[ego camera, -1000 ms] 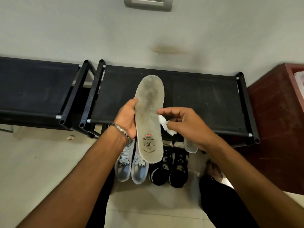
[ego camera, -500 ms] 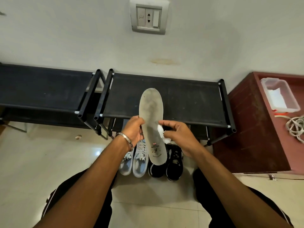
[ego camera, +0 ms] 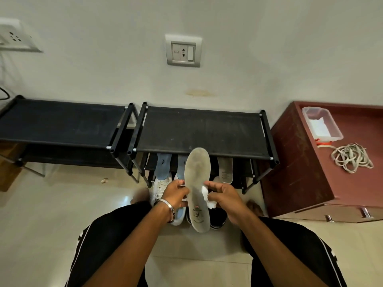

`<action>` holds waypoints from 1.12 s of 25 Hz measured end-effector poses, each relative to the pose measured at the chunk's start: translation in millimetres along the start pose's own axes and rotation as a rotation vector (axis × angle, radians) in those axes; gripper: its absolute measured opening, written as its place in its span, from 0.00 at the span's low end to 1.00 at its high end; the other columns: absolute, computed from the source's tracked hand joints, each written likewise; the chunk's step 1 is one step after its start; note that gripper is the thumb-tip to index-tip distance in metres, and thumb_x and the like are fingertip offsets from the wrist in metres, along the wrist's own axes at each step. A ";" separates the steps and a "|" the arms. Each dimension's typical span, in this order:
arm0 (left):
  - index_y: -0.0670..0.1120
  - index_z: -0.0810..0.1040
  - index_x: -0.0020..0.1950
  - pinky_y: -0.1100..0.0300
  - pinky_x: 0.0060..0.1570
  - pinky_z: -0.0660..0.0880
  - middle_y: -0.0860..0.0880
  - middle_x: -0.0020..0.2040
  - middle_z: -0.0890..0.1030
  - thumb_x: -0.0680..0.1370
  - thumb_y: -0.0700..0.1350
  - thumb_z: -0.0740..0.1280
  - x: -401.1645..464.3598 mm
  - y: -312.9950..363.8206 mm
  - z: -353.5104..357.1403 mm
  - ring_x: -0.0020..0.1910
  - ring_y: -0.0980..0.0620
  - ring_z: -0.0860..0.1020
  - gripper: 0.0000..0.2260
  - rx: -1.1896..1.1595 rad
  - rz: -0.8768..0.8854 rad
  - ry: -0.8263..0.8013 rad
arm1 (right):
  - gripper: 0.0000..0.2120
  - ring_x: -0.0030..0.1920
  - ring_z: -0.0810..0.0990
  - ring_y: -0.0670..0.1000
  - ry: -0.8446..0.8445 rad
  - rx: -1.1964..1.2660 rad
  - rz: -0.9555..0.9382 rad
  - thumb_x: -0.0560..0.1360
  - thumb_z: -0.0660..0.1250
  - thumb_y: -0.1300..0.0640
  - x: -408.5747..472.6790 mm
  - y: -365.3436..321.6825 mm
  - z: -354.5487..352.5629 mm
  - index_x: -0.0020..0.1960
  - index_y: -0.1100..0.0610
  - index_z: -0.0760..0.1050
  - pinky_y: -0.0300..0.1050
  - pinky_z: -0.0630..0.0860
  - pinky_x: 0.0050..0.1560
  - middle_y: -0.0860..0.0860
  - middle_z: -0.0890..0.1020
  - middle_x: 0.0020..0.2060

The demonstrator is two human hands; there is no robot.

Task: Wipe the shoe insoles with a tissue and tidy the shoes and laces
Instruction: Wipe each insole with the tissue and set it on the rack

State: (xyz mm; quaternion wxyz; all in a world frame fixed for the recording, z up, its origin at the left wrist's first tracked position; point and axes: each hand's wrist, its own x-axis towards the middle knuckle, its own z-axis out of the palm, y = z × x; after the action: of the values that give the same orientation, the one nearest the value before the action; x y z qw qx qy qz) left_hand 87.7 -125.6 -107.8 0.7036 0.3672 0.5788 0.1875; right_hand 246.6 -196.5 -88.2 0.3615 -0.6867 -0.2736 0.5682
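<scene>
Grey insole [ego camera: 197,183] gripped by left fingers [ego camera: 179,188]; right fingers [ego camera: 214,186] pinch tissue [ego camera: 207,195].

I see my left hand [ego camera: 176,193] gripping the left edge of a long grey foam insole [ego camera: 197,189], which stands upright with its toe end up. My right hand [ego camera: 224,196] pinches a crumpled white tissue [ego camera: 206,194] against the insole's right edge. Under my hands, a pale blue-and-white sneaker pair [ego camera: 163,187] and a black sneaker pair [ego camera: 217,219] sit on the tiled floor before a black fabric shoe rack [ego camera: 199,129]. Three more insoles lean under it: two blue [ego camera: 163,165], one grey [ego camera: 225,169].
</scene>
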 end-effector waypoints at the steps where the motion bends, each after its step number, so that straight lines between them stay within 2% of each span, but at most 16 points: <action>1: 0.41 0.77 0.57 0.54 0.41 0.81 0.42 0.49 0.83 0.78 0.31 0.59 -3.8 -4.9 -0.5 0.46 0.46 0.82 0.12 0.010 -0.008 0.001 | 0.23 0.49 0.84 0.47 0.001 -0.029 0.006 0.73 0.66 0.72 -3.6 3.5 -0.1 0.66 0.58 0.77 0.38 0.78 0.40 0.48 0.84 0.53; 5: 0.42 0.76 0.55 0.56 0.36 0.79 0.42 0.45 0.82 0.78 0.29 0.59 -7.7 -19.5 1.9 0.42 0.47 0.81 0.12 0.047 -0.038 0.023 | 0.22 0.41 0.83 0.45 -0.012 -0.138 0.037 0.71 0.65 0.75 -13.5 13.6 0.7 0.64 0.62 0.78 0.37 0.78 0.37 0.48 0.85 0.46; 7: 0.41 0.77 0.54 0.57 0.34 0.79 0.42 0.45 0.82 0.78 0.28 0.59 -1.7 -24.2 5.5 0.41 0.47 0.81 0.13 0.071 -0.048 0.038 | 0.23 0.40 0.82 0.43 -0.019 -0.172 0.046 0.71 0.65 0.75 -14.6 15.7 1.2 0.64 0.62 0.77 0.35 0.77 0.36 0.45 0.83 0.44; 9: 0.41 0.77 0.52 0.59 0.30 0.79 0.42 0.42 0.81 0.77 0.27 0.58 7.4 -24.6 11.3 0.38 0.47 0.80 0.13 0.090 -0.060 0.050 | 0.24 0.41 0.80 0.41 -0.008 -0.195 0.044 0.71 0.66 0.75 -7.3 17.9 -1.2 0.65 0.63 0.76 0.33 0.78 0.38 0.45 0.82 0.45; 11: 0.42 0.77 0.49 0.58 0.27 0.79 0.43 0.39 0.81 0.77 0.26 0.59 19.7 -25.2 16.5 0.35 0.47 0.79 0.13 0.095 -0.071 0.067 | 0.22 0.43 0.80 0.43 0.028 -0.207 0.050 0.71 0.68 0.74 6.4 19.5 -3.1 0.64 0.64 0.77 0.34 0.79 0.42 0.52 0.83 0.50; 13: 0.42 0.77 0.47 0.57 0.30 0.80 0.43 0.39 0.81 0.77 0.26 0.60 37.8 -26.4 21.3 0.35 0.45 0.80 0.13 0.115 -0.076 0.082 | 0.22 0.48 0.81 0.47 0.067 -0.217 0.063 0.71 0.69 0.73 21.6 19.7 -5.3 0.64 0.64 0.77 0.41 0.80 0.51 0.55 0.83 0.55; 16: 0.43 0.79 0.45 0.45 0.43 0.80 0.37 0.43 0.83 0.76 0.28 0.62 65.9 -24.4 24.6 0.39 0.39 0.81 0.12 0.135 -0.068 0.124 | 0.19 0.57 0.81 0.57 0.106 -0.230 0.070 0.71 0.69 0.72 42.4 12.4 -8.5 0.61 0.68 0.77 0.52 0.78 0.59 0.61 0.81 0.59; 18: 0.43 0.80 0.45 0.39 0.48 0.80 0.35 0.46 0.83 0.75 0.29 0.65 90.3 -23.8 26.7 0.44 0.35 0.82 0.10 0.143 -0.063 0.145 | 0.19 0.61 0.79 0.59 0.121 -0.237 0.085 0.71 0.69 0.72 60.3 9.0 -11.6 0.62 0.69 0.76 0.52 0.77 0.61 0.62 0.80 0.61; 21: 0.41 0.82 0.48 0.40 0.48 0.81 0.37 0.47 0.84 0.72 0.32 0.70 124.8 -20.2 27.6 0.49 0.36 0.83 0.07 0.152 -0.072 0.170 | 0.26 0.61 0.78 0.51 0.104 -0.243 0.098 0.72 0.70 0.69 90.1 4.1 -15.4 0.69 0.62 0.73 0.45 0.76 0.60 0.56 0.77 0.66; 22: 0.39 0.82 0.50 0.40 0.49 0.80 0.37 0.48 0.84 0.72 0.32 0.71 133.9 -18.5 27.3 0.50 0.37 0.83 0.08 0.143 -0.077 0.176 | 0.27 0.60 0.77 0.50 0.100 -0.243 0.104 0.72 0.69 0.69 98.9 2.1 -16.2 0.70 0.61 0.72 0.45 0.76 0.61 0.55 0.77 0.66; 24: 0.37 0.80 0.53 0.41 0.49 0.80 0.37 0.50 0.83 0.73 0.31 0.70 147.8 -12.3 29.5 0.50 0.38 0.82 0.09 0.118 -0.084 0.178 | 0.25 0.59 0.80 0.54 0.104 -0.237 0.113 0.71 0.69 0.71 117.3 -1.0 -17.8 0.67 0.62 0.75 0.52 0.78 0.61 0.55 0.81 0.60; 26: 0.39 0.80 0.49 0.41 0.50 0.80 0.36 0.51 0.83 0.74 0.31 0.69 166.3 -9.8 32.0 0.48 0.39 0.82 0.07 0.114 -0.077 0.187 | 0.21 0.54 0.82 0.56 0.122 -0.233 0.121 0.70 0.68 0.72 134.3 -5.5 -18.7 0.61 0.61 0.79 0.57 0.80 0.57 0.54 0.83 0.51; 28: 0.39 0.81 0.48 0.40 0.51 0.79 0.35 0.53 0.83 0.74 0.30 0.68 186.2 -6.3 32.9 0.47 0.40 0.82 0.07 0.104 -0.068 0.183 | 0.19 0.49 0.83 0.55 0.151 -0.230 0.153 0.70 0.69 0.70 152.8 -8.3 -20.2 0.58 0.58 0.81 0.55 0.82 0.52 0.55 0.84 0.49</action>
State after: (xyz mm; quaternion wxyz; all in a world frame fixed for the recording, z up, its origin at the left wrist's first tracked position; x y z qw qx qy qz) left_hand 166.3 -11.4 -236.4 0.6338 0.3647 0.6616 0.1663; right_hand 297.9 -75.2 -168.6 0.2558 -0.7832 -0.2557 0.5058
